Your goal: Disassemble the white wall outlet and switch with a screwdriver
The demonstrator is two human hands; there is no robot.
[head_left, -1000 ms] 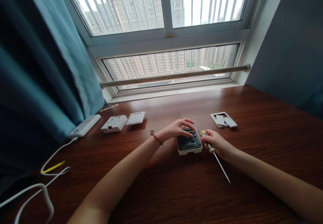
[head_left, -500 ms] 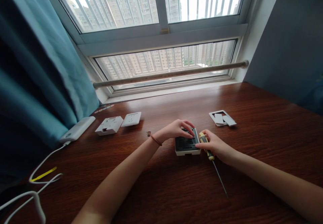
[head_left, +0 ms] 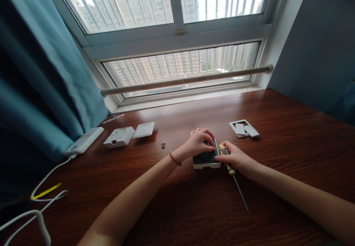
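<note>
A square box with a white base and a dark top (head_left: 205, 161) lies on the table in front of me. My left hand (head_left: 200, 141) is over its upper right part, thumb and fingers drawn together in a pinch. Anything between those fingertips is too small or hidden to make out. Beside the box, my right hand (head_left: 236, 158) grips a screwdriver with a yellow and grey handle (head_left: 230, 168), its thin shaft pointing down toward me. That hand's thumb also touches the box's right edge. Several small screws (head_left: 163, 146) lie left of my left hand.
At the back left are a white box (head_left: 119, 136) and a white socket plate (head_left: 144, 129). A white frame with loose plates (head_left: 243, 129) lies back right. By the curtain, a white device (head_left: 84, 141) trails a white cable (head_left: 44, 179) past a yellow strip (head_left: 47, 191).
My left hand has shifted slightly over the box, with its fingers more bunched and the wrist a little to the right. The right hand stays on the screwdriver.
</note>
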